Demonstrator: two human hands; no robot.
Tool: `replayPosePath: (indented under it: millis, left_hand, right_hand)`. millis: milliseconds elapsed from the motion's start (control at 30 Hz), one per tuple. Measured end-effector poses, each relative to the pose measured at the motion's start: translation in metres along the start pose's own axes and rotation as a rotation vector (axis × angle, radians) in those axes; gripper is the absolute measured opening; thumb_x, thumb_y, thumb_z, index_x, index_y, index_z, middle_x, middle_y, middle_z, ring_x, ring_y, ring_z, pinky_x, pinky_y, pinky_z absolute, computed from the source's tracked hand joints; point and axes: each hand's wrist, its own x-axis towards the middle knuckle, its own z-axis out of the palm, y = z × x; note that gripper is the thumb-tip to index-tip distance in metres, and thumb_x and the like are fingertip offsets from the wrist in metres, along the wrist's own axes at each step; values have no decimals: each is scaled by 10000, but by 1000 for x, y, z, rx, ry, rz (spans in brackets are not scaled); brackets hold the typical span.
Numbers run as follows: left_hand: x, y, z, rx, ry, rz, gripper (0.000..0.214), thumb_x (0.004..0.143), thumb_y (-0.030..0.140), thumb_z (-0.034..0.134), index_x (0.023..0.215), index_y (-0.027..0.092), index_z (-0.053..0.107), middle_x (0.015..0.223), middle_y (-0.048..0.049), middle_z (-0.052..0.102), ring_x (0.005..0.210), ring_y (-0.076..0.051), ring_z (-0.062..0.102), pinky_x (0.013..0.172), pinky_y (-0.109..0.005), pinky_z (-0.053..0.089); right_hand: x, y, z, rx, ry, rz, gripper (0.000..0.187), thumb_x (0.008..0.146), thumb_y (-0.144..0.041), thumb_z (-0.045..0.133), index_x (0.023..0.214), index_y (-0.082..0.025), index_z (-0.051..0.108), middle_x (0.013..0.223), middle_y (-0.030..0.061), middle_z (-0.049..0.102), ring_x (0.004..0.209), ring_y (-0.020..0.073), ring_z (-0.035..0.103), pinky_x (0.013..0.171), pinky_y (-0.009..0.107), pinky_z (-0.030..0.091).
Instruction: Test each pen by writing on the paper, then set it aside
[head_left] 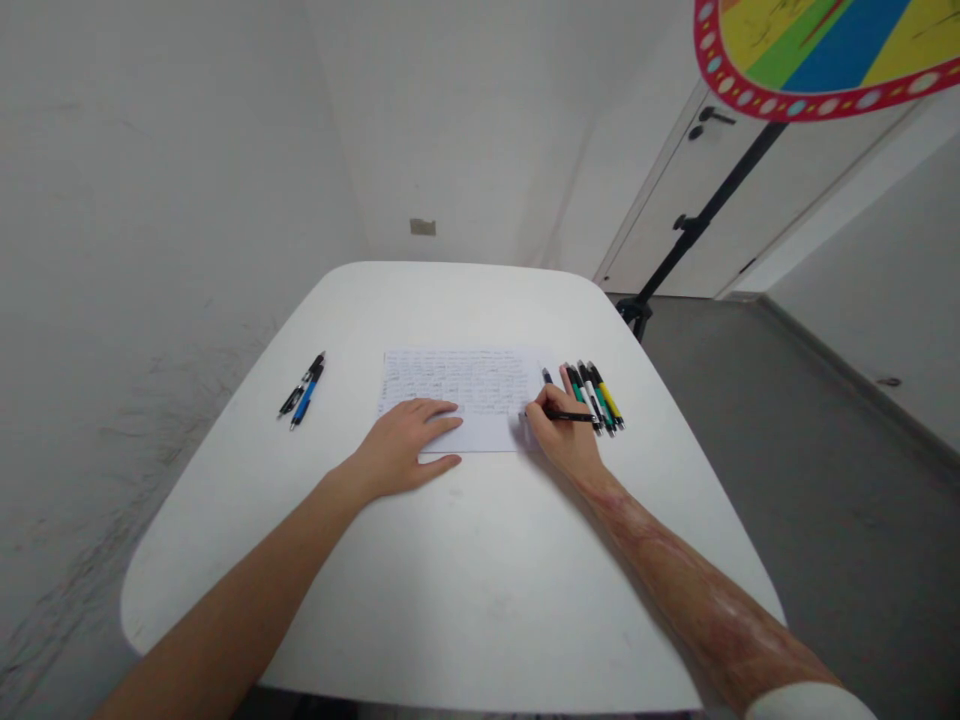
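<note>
A white sheet of paper (480,432) lies on the table, its upper part covered with rows of handwriting too small to read. My left hand (405,445) rests flat over the sheet's lower left corner, fingers spread. Near the right edge of the paper, my right hand (564,430) grips a black pen (571,416) in a writing hold. The pen's tip is at the sheet, around the end of the lowest written lines. Several pens (600,398) with black, green, white and yellow barrels lie side by side just beyond my right hand, which partly hides them.
On the left of the white table (465,580) lie a blue pen (306,400) and a black pen (298,388). A colourful wheel (825,60) on a black stand (697,225) rises at the right, before a door (780,190). Walls stand behind and left.
</note>
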Motion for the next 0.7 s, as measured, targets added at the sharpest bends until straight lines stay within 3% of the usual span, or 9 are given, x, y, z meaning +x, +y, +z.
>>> replayPosePath:
  millis: [533, 700]
  left_hand:
    - [0, 1, -1, -2, -3, 3, 467, 1022, 471, 726, 1432, 250, 692, 1541, -137, 657, 1384, -353, 630, 1171, -594, 528]
    - [0, 0, -1, -6, 6, 4, 469, 1015, 474, 737, 1430, 259, 693, 1537, -131, 661, 1377, -353, 635, 1172, -590, 530]
  right_hand:
    - [0, 3, 0, -20, 6, -6, 299, 878, -168, 585, 674, -268, 390, 533, -100, 387, 513, 129, 289, 1212, 634, 484]
    - [0, 0, -1, -10, 1, -5, 338, 894, -188, 596, 666, -267, 358, 531, -91, 359, 509, 128, 276, 1164, 619, 544]
